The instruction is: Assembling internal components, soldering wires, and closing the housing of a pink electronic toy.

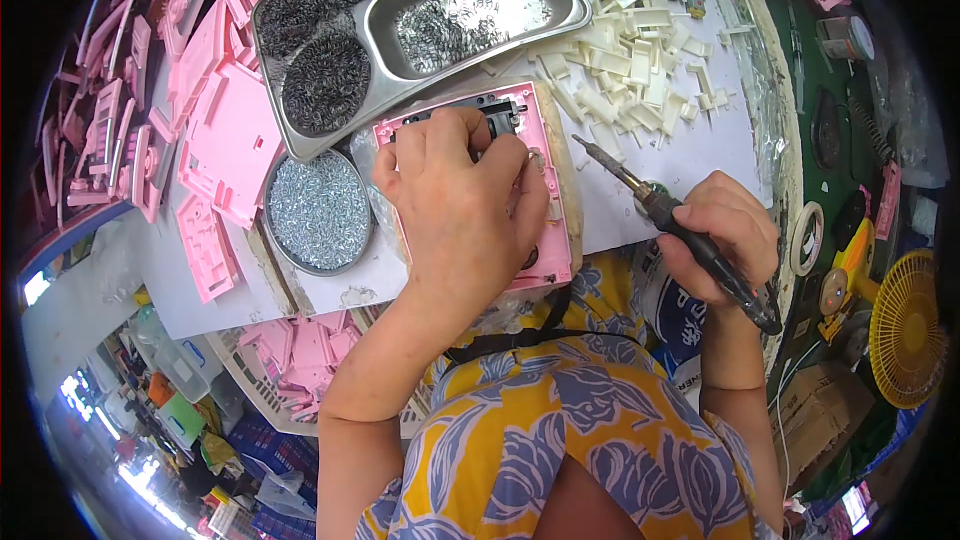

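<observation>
A pink plastic casing (pixel 554 258) lies before me on a padded support, with a black plastic part (pixel 500 112) set in its far end. Over it my left hand (pixel 462 190) bends its fingers down onto the black part; the fingertips are mostly hidden behind the knuckles. To the right, my right hand (pixel 725 240) wraps around the black grip of a screwdriver (pixel 690 230). Its slim metal bit points up and left, apart from the casing. Close to my left hand stands a round dish (pixel 320 260) filled with small silvery screws.
Beyond the casing sits a metal tray (pixel 350 130) with dark springs in its compartments. Cream plastic pieces (pixel 640 70) are heaped at the far right. Pink plastic parts (pixel 235 130) pile up on the left, more in a basket (pixel 265 385) below. A yellow fan (pixel 905 330) stands far right.
</observation>
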`<state>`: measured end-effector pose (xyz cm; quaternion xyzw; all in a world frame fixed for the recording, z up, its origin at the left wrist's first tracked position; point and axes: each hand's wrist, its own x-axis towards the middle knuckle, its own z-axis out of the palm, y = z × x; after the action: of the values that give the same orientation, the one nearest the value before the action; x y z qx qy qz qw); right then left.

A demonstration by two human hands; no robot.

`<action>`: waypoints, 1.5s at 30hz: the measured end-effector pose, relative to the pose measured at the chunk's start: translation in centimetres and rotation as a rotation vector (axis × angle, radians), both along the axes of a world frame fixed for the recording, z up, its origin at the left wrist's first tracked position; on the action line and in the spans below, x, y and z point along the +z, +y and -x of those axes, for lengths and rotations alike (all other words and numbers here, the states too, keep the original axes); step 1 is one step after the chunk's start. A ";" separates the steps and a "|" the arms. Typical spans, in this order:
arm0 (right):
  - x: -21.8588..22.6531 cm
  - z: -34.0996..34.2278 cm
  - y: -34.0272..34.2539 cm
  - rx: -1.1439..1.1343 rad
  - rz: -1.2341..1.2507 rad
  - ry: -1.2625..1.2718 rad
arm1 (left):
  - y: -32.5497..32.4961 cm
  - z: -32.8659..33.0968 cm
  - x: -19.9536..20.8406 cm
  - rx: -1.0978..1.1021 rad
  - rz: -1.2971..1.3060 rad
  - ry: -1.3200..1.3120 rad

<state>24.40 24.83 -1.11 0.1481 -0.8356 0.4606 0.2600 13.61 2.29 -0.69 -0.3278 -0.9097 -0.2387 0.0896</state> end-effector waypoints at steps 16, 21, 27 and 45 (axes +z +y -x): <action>0.8 1.0 0.4 -0.024 -0.018 0.054 | -7.7 2.6 5.2 -0.345 0.300 -0.115; 0.5 1.4 -2.8 -0.165 0.315 -0.167 | -6.8 2.8 1.5 -0.122 -0.305 -0.312; 1.5 3.0 -4.0 -0.130 0.310 -0.250 | -8.6 2.9 0.8 -0.022 -0.322 -0.511; 1.2 5.3 -7.7 -0.050 0.323 -0.356 | -5.1 0.8 0.7 0.115 -0.869 -1.054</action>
<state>19.10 17.12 0.11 0.0002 -0.7873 0.6004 0.1401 12.78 -2.79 -0.04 -0.0534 -0.6696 -0.7045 -0.2292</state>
